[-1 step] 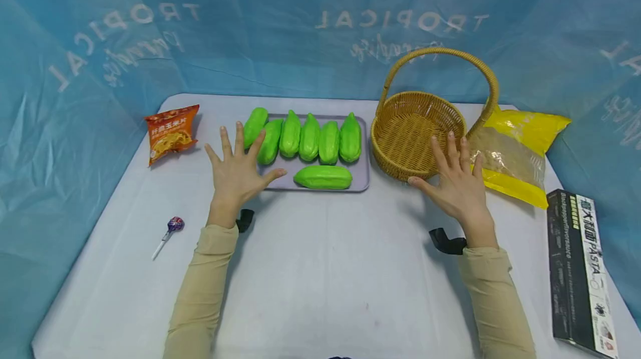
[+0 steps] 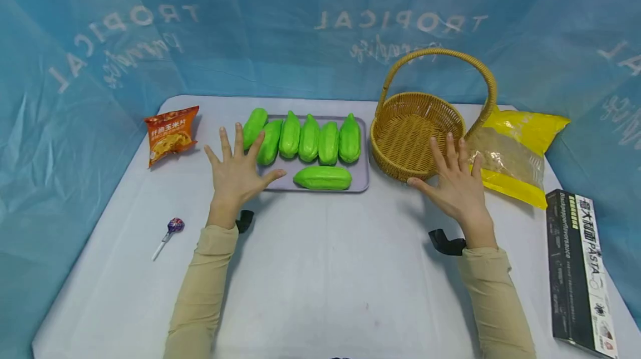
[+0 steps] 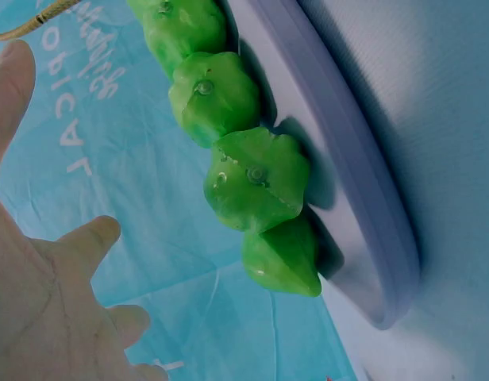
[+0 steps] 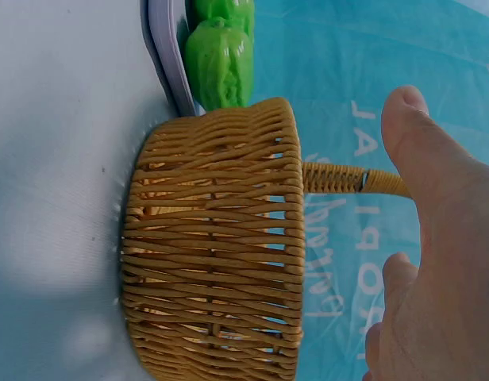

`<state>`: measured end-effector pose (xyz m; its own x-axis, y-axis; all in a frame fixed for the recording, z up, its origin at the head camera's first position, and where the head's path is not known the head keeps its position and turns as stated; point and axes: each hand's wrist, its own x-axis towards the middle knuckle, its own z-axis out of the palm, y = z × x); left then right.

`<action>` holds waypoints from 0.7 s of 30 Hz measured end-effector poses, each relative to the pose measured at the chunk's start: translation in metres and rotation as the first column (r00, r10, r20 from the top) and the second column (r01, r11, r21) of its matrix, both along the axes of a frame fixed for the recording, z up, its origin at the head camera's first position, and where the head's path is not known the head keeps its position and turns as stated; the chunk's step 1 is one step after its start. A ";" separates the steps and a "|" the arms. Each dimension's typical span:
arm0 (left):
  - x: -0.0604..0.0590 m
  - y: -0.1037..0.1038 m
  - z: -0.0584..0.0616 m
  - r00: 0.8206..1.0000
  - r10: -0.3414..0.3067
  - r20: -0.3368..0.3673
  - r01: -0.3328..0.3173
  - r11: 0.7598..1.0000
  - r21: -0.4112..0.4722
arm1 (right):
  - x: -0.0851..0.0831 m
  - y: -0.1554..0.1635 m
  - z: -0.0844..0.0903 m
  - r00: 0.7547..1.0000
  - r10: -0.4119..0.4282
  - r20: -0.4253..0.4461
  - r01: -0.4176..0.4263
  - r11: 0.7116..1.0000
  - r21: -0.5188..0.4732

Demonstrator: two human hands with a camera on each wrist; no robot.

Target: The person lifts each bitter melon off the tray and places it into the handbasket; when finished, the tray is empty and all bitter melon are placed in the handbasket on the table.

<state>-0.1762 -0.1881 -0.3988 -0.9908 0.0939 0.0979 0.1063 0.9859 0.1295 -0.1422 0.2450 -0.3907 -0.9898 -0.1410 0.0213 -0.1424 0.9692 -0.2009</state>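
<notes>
My left hand (image 2: 234,175), fingers spread, hovers over the left end of a lilac tray (image 2: 363,178) and holds nothing. On the tray, several bright green, ribbed, elongated fruit-like pieces stand side by side in a row; one more green piece (image 2: 323,177) lies crosswise in front. In the left wrist view the ends of the row (image 3: 256,178) show beyond my thumb and fingers. Spread likewise, my right hand (image 2: 458,189) is bare of any object, its fingertips overlapping the front right rim of a woven basket (image 2: 418,131) in the head view. The basket's tall handle (image 2: 438,52) arches upward.
A yellow bag (image 2: 518,153) leans behind the basket's right side, with a long black pasta box (image 2: 576,270) at the right edge. To the left lie an orange snack bag (image 2: 172,133) and a lollipop (image 2: 175,225). A blue printed curtain (image 2: 280,25) encloses the table's back and sides.
</notes>
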 end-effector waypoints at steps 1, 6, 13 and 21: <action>0.000 0.000 0.000 1.000 -0.002 -0.002 0.002 1.000 0.005 | 0.000 0.000 0.000 1.000 -0.002 -0.009 0.002 1.000 -0.002; -0.001 -0.003 0.005 1.000 0.002 -0.019 -0.001 1.000 0.016 | 0.001 0.001 -0.001 1.000 -0.004 -0.006 0.004 1.000 -0.025; 0.000 -0.004 0.008 1.000 -0.011 -0.026 0.013 0.999 0.051 | -0.001 0.004 -0.002 1.000 -0.013 0.003 0.013 0.999 -0.037; -0.002 0.011 0.005 0.991 -0.132 -0.010 0.132 0.974 0.183 | -0.005 0.005 -0.014 0.999 -0.032 0.001 0.032 0.991 -0.133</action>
